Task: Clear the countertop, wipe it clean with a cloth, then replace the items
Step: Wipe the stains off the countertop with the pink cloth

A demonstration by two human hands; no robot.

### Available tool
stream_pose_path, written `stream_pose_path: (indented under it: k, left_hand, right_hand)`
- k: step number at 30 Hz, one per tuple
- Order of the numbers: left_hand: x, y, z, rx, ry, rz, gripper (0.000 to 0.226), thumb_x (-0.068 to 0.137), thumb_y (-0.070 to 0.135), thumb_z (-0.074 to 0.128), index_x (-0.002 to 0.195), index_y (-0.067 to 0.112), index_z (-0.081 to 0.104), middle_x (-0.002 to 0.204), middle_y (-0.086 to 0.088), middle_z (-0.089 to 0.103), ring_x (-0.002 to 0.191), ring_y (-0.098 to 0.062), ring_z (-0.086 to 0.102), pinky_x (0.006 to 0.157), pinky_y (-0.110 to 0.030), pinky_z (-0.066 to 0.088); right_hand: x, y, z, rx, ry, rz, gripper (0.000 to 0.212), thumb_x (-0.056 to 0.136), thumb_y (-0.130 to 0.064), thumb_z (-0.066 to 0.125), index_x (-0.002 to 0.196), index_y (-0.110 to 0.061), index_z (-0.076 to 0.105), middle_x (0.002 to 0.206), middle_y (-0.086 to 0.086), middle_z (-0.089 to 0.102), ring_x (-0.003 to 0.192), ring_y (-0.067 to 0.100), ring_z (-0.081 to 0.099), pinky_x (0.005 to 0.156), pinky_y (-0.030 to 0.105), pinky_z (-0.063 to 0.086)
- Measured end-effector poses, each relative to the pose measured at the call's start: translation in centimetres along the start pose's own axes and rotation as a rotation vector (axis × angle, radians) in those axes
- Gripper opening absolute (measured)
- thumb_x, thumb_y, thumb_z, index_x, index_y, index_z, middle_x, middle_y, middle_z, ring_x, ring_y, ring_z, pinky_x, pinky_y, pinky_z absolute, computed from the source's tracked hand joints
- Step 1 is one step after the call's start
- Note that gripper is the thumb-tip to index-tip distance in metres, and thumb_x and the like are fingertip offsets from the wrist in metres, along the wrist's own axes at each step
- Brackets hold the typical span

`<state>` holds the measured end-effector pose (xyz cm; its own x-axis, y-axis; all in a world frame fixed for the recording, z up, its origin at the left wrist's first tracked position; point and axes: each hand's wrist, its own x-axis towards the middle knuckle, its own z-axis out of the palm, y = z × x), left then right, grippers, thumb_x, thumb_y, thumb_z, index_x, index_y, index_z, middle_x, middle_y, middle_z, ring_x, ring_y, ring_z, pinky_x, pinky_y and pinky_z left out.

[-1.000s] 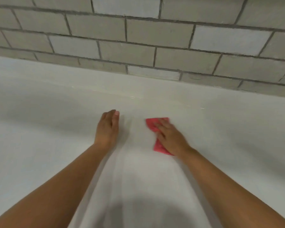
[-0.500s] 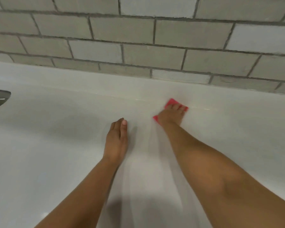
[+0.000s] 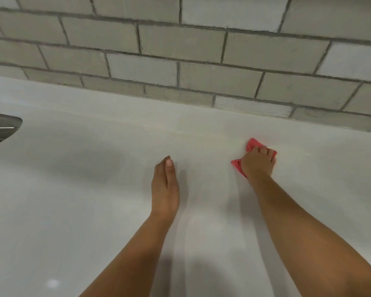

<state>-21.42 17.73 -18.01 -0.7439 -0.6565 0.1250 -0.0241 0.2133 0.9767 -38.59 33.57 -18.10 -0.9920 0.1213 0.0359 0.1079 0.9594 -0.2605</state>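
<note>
Left hand (image 3: 165,185) is laid flat, fingers straight, on the white tabletop (image 3: 90,211). Further out, the red cloth (image 3: 253,143) is bunched under the right hand (image 3: 258,162), fingers curled over it. The cloth is judged soft, light and limp, best gripped mid-bunch.

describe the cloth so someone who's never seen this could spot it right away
Start from the wide white countertop below the grey tiled wall. On its right half, nearer the wall than the flat left hand, the right hand holds the cloth bunched against the surface. It is the only red thing in view, poking out beyond the fingers and beside the wrist.
</note>
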Motion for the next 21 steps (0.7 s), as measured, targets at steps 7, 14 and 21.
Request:
stream_pose_path:
  k: [7, 14, 21]
  left_hand:
    - [0.3, -0.3, -0.2, -0.164, 0.096, -0.06, 0.052, 0.098, 0.045, 0.018, 0.137, 0.02, 0.043, 0.137, 0.006, 0.048, 0.127, -0.005, 0.041, 0.102, -0.017, 0.026]
    - [0.8, -0.6, -0.4, -0.229, 0.146, -0.078, 0.056, 0.097, 0.048, 0.016, 0.138, 0.019, 0.042, 0.138, 0.003, 0.048, 0.129, -0.009, 0.041, 0.103, -0.018, 0.026]
    - [0.4, -0.2, -0.4, -0.173, 0.08, -0.081, 0.052, 0.099, 0.045, 0.023, 0.136, 0.016, 0.045, 0.137, 0.001, 0.049, 0.129, -0.011, 0.042, 0.102, -0.019, 0.026]
  right_hand:
    - [-1.4, -13.3, 2.3, -0.008, -0.191, 0.03, 0.113, 0.079, -0.059, 0.059, 0.145, 0.009, -0.001, 0.152, 0.032, -0.001, 0.141, 0.047, -0.003, 0.112, 0.056, -0.009]
    - [-4.1, -14.8, 3.2, 0.028, -0.273, -0.747, 0.053, 0.1, -0.026, 0.032, 0.149, -0.011, 0.02, 0.157, 0.014, 0.01, 0.145, 0.033, 0.004, 0.118, 0.04, -0.001]
    - [-3.7, 4.7, -0.5, -0.017, -0.117, -0.649, 0.061, 0.091, -0.044, 0.016, 0.146, -0.021, 0.033, 0.155, -0.001, 0.024, 0.145, 0.018, 0.014, 0.112, 0.043, 0.018]
